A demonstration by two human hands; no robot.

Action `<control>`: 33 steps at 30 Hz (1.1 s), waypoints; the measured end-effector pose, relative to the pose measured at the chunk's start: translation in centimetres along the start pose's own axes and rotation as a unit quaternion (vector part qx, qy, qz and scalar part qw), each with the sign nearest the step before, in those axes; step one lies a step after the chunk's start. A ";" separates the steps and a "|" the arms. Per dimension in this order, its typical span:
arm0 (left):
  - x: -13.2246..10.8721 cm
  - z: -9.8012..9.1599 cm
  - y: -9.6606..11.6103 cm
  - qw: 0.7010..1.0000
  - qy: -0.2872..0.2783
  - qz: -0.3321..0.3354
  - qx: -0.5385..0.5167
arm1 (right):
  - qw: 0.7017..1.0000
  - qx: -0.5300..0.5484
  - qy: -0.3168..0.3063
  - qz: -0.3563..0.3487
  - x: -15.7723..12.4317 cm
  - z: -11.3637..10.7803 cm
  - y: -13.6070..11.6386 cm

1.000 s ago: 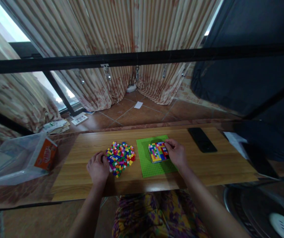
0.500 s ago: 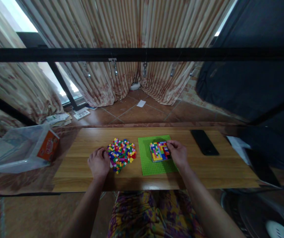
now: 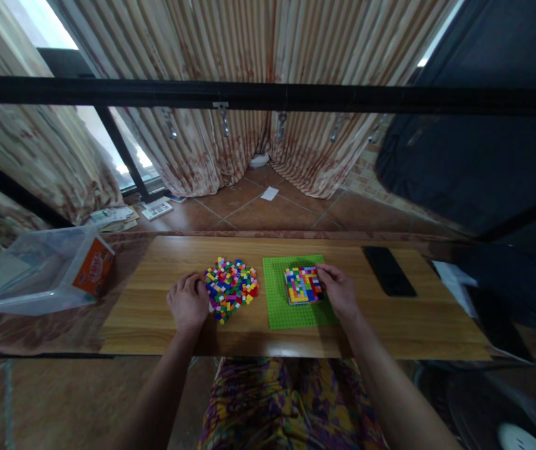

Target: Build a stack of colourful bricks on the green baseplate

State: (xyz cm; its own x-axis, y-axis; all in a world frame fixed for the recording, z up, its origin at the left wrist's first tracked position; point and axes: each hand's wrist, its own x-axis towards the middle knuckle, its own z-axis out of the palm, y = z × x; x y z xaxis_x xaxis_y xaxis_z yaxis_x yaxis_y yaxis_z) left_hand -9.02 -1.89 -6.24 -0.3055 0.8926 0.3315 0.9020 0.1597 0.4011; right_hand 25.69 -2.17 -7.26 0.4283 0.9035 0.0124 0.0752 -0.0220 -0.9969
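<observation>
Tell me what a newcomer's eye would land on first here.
Probably the heap of loose, many-coloured bricks on the wooden tabletop, with the left hand at its left side. Next would likely come the bright green baseplate to its right, bearing a multicoloured brick block with the right hand at its right edge. Farther right, a dark phone-like slab stands out against the wood.

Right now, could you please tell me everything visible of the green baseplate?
The green baseplate is a thin sheet covered in small studs, plastic by its look. It lies flat on the wood-look tabletop, between the loose bricks and the black phone. A multicoloured brick block sits on it. The right hand, near that block's right edge, hides part of the plate's right side; whether it touches the plate is unclear.
</observation>
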 end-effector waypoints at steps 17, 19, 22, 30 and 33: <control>-0.1 0.0 0.2 1.000 0.006 -0.008 -0.008 | 1.000 0.002 -0.026 0.018 0.1 0.2 -0.1; -0.1 0.0 0.2 1.000 0.006 -0.008 -0.008 | 1.000 -0.001 -0.022 0.015 0.0 0.3 -0.1; -0.1 0.1 0.2 1.000 0.008 -0.007 -0.009 | 1.000 -0.011 -0.021 0.007 -0.1 0.5 -0.3; -0.1 0.1 0.2 1.000 0.000 -0.014 -0.011 | 1.000 -0.018 -0.017 0.004 -0.2 0.6 -0.8; -0.1 0.1 0.2 1.000 -0.001 -0.019 -0.008 | 1.000 -0.017 -0.012 0.004 -0.2 0.8 -0.9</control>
State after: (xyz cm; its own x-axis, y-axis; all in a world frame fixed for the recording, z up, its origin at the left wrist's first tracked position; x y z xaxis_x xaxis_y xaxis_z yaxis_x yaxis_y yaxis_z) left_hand -8.73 -1.91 -6.25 -0.3393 0.8866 0.3144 0.8849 0.1875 0.4264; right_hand 24.83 -1.98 -6.44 0.4067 0.9136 0.0014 0.1023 -0.0440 -0.9938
